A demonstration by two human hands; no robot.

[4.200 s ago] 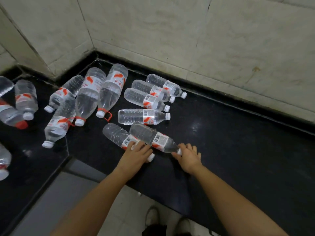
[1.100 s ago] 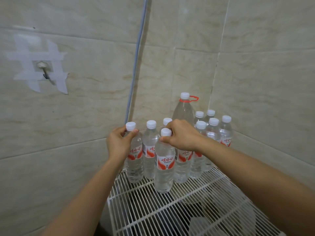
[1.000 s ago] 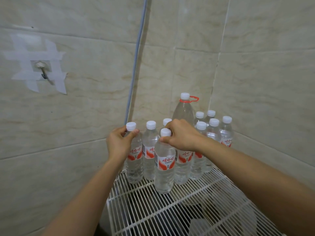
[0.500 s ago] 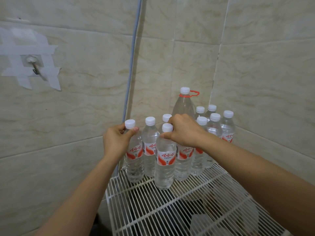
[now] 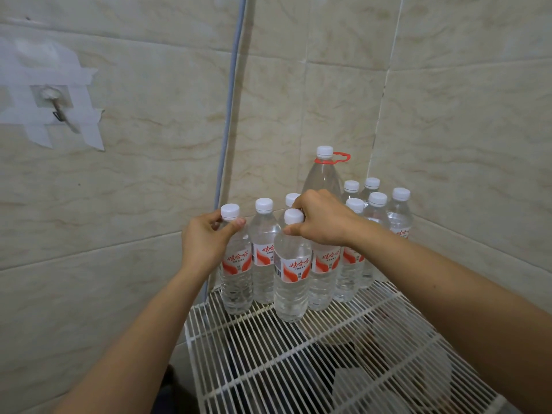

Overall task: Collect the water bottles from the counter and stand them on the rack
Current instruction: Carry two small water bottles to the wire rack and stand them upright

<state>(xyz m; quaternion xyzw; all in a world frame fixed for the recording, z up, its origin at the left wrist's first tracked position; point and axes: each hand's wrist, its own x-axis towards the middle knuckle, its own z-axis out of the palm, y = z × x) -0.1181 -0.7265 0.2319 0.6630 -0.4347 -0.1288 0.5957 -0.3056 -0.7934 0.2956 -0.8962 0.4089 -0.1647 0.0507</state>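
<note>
white wire rack [image 5: 298, 369] nearest, bare wires in front of both grips, dark unclear shapes under the wires. front bottle [image 5: 291, 282] stands upright on the rack, base down on the wires as far as i can tell. right hand [image 5: 322, 222] grips it at the neck just under the white cap, fingers curled round, thumb tip on the near side of the neck. left of that grip, left hand [image 5: 203, 243] pinches the neck of the leftmost bottle [image 5: 236, 273] under its cap, thumb in front, fingers wrapped behind. that bottle is also upright, at the rack's left edge, a bit farther back than the front bottle. between the two grips is a middle bottle [image 5: 263, 252], upright, no hand on it, close to both held bottles; cannot tell if touching. under the right wrist another bottle [image 5: 324, 273], top hidden by the hand. a white cap [image 5: 291, 199] peeks out just behind the right fingers. right of the right grip, a cluster of five small bottles [image 5: 378, 222], all upright, packed tight toward the corner. behind the right hand a tall bottle [image 5: 324, 177], red carry ring at the neck, upright. beyond, beige tiled wall [image 5: 448, 115], grey pipe [image 5: 230, 100] running down above the left grip, taped hook [image 5: 56, 112] well left of it.
</note>
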